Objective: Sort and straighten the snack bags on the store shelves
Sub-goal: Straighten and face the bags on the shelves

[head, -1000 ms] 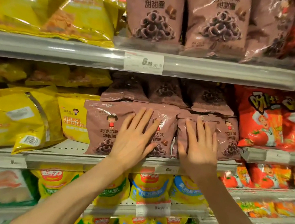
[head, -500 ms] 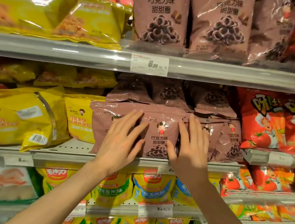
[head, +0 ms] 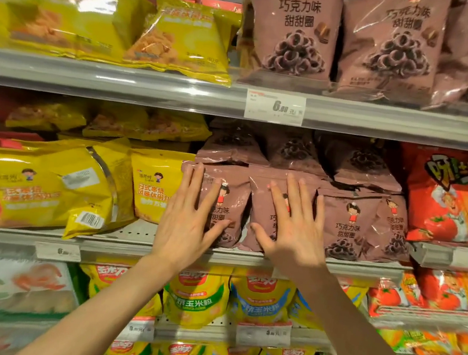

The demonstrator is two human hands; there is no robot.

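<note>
Several brown chocolate-ring snack bags stand in a row on the middle shelf (head: 362,271). My left hand (head: 189,219) lies flat with straight spread fingers against the leftmost brown bag (head: 230,200). My right hand (head: 294,229) presses flat on the second brown bag (head: 261,207) beside it. Two more brown bags (head: 348,223) stand upright to the right, untouched. More brown bags (head: 294,152) lie stacked behind and above this front row.
Yellow bags (head: 49,184) lie slumped on the middle shelf to the left, one (head: 155,185) upright next to the brown row. Red tomato bags (head: 447,203) stand at right. Tall brown bags (head: 297,34) fill the upper shelf; yellow corn pouches (head: 197,296) hang below.
Both hands slid left along the brown bags and now press two upright bags side by side. The front bags stand straighter and closer together than a second ago.
</note>
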